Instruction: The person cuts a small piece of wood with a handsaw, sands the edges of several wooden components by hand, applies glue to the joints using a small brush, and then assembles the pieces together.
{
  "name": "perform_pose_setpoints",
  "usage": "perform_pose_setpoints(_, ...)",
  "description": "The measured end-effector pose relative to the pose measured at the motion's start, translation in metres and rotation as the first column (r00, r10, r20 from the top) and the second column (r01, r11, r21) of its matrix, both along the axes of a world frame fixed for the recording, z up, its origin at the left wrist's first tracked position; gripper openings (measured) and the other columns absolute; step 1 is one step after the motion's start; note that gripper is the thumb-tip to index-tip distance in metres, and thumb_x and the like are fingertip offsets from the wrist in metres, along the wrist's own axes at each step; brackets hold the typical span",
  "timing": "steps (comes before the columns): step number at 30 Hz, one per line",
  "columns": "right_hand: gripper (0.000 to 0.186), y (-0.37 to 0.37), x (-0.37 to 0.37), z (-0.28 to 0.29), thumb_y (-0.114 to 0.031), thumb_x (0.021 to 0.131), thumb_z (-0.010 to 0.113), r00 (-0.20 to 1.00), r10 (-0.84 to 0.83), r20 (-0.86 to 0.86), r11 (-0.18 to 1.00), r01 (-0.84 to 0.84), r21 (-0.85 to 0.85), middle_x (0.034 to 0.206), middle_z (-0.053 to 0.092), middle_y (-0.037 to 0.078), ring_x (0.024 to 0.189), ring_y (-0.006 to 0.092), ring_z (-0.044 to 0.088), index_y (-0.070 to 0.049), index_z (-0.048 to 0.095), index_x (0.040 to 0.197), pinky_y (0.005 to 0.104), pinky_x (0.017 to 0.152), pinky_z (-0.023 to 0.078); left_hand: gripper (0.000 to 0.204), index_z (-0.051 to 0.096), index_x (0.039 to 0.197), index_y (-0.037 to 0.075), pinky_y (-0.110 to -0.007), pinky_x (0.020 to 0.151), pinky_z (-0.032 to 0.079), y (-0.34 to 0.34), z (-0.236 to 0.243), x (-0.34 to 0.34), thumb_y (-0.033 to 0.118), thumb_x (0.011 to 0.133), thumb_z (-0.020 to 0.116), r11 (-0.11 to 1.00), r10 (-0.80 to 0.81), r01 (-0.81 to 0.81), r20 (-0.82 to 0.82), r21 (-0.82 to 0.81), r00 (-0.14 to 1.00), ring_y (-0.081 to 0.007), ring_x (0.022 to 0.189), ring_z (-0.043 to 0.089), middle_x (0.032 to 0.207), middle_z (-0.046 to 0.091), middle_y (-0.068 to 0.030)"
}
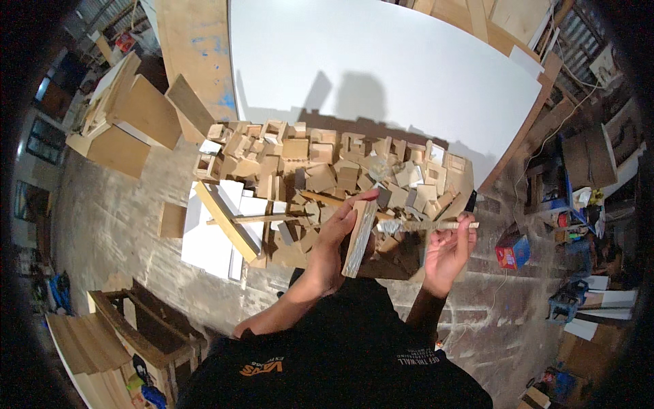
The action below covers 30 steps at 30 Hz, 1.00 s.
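Observation:
My left hand (329, 251) is closed round a short wooden block (359, 238), held up on its edge with its narrow face toward me. That face carries a whitish, wet-looking smear. In my right hand (446, 255), a thin flat wooden stick (436, 225) is pinched near its right end. Its left end is coated with a pale, glue-like paste and lies close to the block; I cannot tell whether the two touch. Beyond both hands spreads a heap of small wooden offcuts (320, 177), some shaped like open boxes.
White panels (204, 238) lie to the left, with a yellowish wooden strip (228, 221) and a thin stick across them. A large white board (388, 75) stands behind the heap. Stacked boards (129, 116) stand far left, a wooden frame (146, 320) near left, and a red-blue box (512, 251) right.

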State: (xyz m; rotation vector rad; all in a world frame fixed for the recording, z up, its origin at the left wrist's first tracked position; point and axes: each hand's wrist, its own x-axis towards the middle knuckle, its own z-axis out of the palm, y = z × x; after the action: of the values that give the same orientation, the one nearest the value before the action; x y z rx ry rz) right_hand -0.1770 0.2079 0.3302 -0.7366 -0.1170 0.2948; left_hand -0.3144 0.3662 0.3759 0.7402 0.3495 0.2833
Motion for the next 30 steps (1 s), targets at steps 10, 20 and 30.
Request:
perform_pose_setpoints(10,0.017,0.047,-0.050,0.011,-0.022,0.100,0.057,0.998,0.066,0.017,0.998,-0.066,0.003,0.073,0.067,0.007,0.056,0.0192,0.068,-0.007,0.052,0.103,0.0342,0.047,0.059,0.062,0.043,0.145,0.006,-0.022,0.059,0.041,0.036,-0.009,-0.062,0.035,0.091,0.046,0.994,0.064,-0.065,-0.012,-0.091,0.998,-0.0085,0.070,0.050,0.088,0.053,0.0001)
perform_pose_setpoints(20,0.019,0.091,-0.099,0.037,-0.021,0.099,0.058,0.992,0.092,0.082,0.995,-0.087,-0.057,0.088,0.059,0.004,0.056,0.0211,0.068,-0.004,0.050,0.104,0.0366,0.043,0.057,0.073,0.034,0.150,0.003,-0.029,0.075,0.052,0.079,0.001,-0.107,0.028,0.087,0.062,0.981,0.053,-0.038,0.073,-0.191,0.996,-0.0147,0.086,0.060,0.115,0.057,-0.0063)
perform_pose_setpoints(30,0.021,0.120,-0.131,0.031,-0.019,0.099,0.057,0.971,0.228,0.073,0.969,-0.220,-0.109,0.090,0.060,0.006,0.052,0.0258,0.068,-0.001,0.048,0.106,0.0370,0.040,0.058,0.071,0.033,0.151,0.002,-0.029,0.092,0.049,0.117,0.010,-0.139,0.028,0.093,0.065,0.990,0.085,-0.060,0.199,-0.129,0.976,-0.0154,0.107,0.059,0.132,0.056,-0.0076)
